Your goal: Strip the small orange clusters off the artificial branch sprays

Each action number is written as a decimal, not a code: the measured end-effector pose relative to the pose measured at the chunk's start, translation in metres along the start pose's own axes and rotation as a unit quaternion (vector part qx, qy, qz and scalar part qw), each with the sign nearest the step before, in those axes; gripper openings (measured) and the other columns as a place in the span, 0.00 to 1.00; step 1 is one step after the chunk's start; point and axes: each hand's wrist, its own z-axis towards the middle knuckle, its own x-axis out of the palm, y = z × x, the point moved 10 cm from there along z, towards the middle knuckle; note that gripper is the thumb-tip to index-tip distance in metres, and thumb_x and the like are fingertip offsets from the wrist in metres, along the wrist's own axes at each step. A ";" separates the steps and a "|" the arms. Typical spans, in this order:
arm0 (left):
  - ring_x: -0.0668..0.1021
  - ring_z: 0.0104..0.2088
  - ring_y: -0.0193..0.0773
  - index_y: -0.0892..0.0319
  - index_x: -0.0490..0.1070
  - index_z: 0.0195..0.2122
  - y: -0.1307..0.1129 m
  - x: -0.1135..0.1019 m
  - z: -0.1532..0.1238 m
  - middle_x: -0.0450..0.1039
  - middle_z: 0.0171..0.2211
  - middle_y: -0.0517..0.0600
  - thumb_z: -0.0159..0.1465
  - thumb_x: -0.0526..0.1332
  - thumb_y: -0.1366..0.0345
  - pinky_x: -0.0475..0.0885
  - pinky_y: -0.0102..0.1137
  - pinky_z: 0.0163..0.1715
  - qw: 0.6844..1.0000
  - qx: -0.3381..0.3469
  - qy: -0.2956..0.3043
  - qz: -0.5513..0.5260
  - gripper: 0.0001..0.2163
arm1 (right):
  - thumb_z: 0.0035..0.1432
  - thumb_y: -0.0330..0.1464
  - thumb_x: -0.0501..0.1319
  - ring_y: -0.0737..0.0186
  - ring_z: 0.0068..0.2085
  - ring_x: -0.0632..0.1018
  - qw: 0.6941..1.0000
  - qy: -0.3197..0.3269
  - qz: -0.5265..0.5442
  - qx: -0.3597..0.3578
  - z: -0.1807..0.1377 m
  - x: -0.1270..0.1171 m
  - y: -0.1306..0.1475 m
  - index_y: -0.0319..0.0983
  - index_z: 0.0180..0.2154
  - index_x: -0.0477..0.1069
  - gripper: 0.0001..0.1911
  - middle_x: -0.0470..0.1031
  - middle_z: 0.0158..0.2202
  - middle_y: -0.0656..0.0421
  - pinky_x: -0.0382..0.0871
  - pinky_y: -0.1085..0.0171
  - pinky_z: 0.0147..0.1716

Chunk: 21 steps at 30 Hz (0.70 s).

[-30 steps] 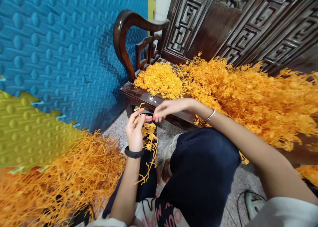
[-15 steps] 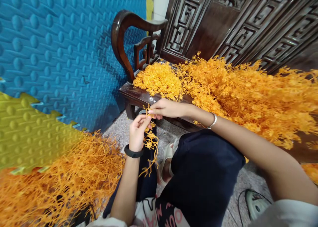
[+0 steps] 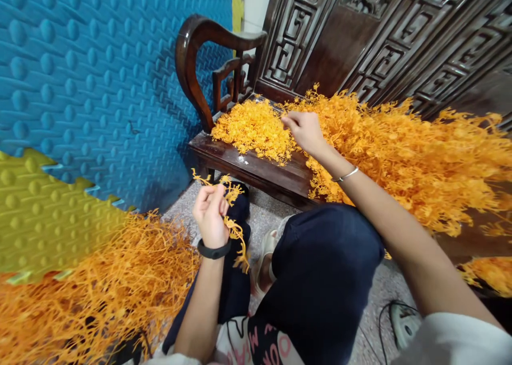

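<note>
My left hand is closed around a thin orange branching strand with small flower-like tufts. Some of it sticks out above the fingers and the rest dangles beside the wrist. Over on the bench, my right hand is raised with thumb and fingers pinched together, between two heaps. What it holds, if anything, I cannot make out. Near its fingertips lies a low heap of small yellow-orange flower-like pieces. Behind and right of the hand spreads a large tangled heap of orange branching strands.
The dark wooden bench has a curved armrest and a carved back. Thin orange stems pile up at lower left, beside a blue textured mat and a yellow-green one. A corded device sits on the floor.
My right hand has left the left hand and moved up and right over the bench. My left hand has shifted slightly left and down, still holding the strand.
</note>
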 end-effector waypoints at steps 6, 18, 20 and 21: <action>0.76 0.24 0.32 0.61 0.69 0.33 0.012 -0.001 0.010 0.73 0.24 0.47 0.55 0.62 0.61 0.67 0.26 0.25 0.997 -0.051 0.041 0.028 0.09 | 0.56 0.24 0.53 0.66 0.35 0.73 0.978 0.032 0.111 0.175 0.001 0.023 -0.081 0.32 0.60 0.42 0.33 0.67 0.46 0.45 0.67 0.65 0.35; 0.76 0.43 0.39 0.58 0.66 0.35 0.014 0.030 -0.001 0.74 0.36 0.50 0.56 0.62 0.64 0.66 0.38 0.49 0.990 -0.041 0.123 -0.056 0.08 | 0.53 0.41 0.59 0.69 0.31 0.73 0.835 0.507 0.184 -0.110 -0.096 0.110 0.075 0.31 0.36 0.72 0.18 0.74 0.31 0.55 0.66 0.67 0.34; 0.75 0.46 0.40 0.56 0.65 0.34 0.010 0.032 -0.004 0.74 0.37 0.50 0.56 0.62 0.62 0.66 0.39 0.50 0.991 -0.031 0.122 -0.054 0.08 | 0.51 0.39 0.61 0.71 0.30 0.72 0.849 0.475 0.180 -0.143 -0.096 0.113 0.090 0.31 0.38 0.72 0.18 0.74 0.31 0.57 0.65 0.68 0.33; 0.74 0.47 0.40 0.56 0.64 0.34 0.007 0.031 -0.004 0.73 0.38 0.50 0.56 0.62 0.61 0.65 0.39 0.50 0.992 -0.023 0.118 -0.049 0.08 | 0.51 0.39 0.61 0.71 0.31 0.71 0.859 0.451 0.186 -0.155 -0.093 0.112 0.094 0.32 0.38 0.72 0.17 0.74 0.31 0.58 0.64 0.68 0.33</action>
